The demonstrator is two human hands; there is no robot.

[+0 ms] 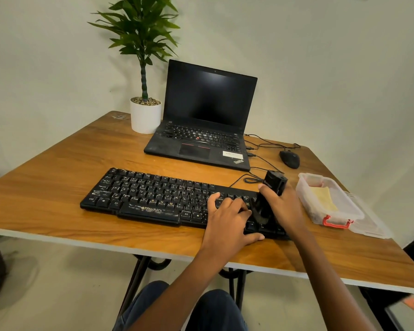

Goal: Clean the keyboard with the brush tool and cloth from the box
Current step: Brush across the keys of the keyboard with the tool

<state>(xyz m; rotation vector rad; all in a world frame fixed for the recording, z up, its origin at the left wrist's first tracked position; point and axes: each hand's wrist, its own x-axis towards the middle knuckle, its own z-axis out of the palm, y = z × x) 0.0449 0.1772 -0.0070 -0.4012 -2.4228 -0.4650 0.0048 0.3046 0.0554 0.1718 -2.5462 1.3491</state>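
Black plastic fills the middle of the wooden tabletop (58, 177): the Zebronics keyboard (151, 199) lies across the near half, square to the person, which puts every key within reach. The left hand (227, 218) rests flat on the keys towards the board's right end, fingers (221, 199) spread and holding nothing; judging by that, it pins the board down so it cannot slide under the strokes. The right hand (285, 206) is wrapped around the black brush tool (269, 199), held tilted with its dark lower end down on the keys at the right end, just beside the left hand. That suits sweeping dust out from between the keys.

At about three o'clock from the keyboard, near the table's right edge, sits the clear plastic box (330, 201), open, with a red latch at its near end. A yellow cloth (323, 198) lies inside, probably kept for the wiping step. The clear lid (371, 223) lies partly under the box at its right.

At twelve o'clock stands an open ThinkPad laptop (206, 115), screen dark; at eleven a potted plant (145, 91); at two a black mouse (289, 158) with its cable.

By count: one keyboard, one brush tool, one cloth, one box, one lid, one laptop, one mouse, one plant, two hands.
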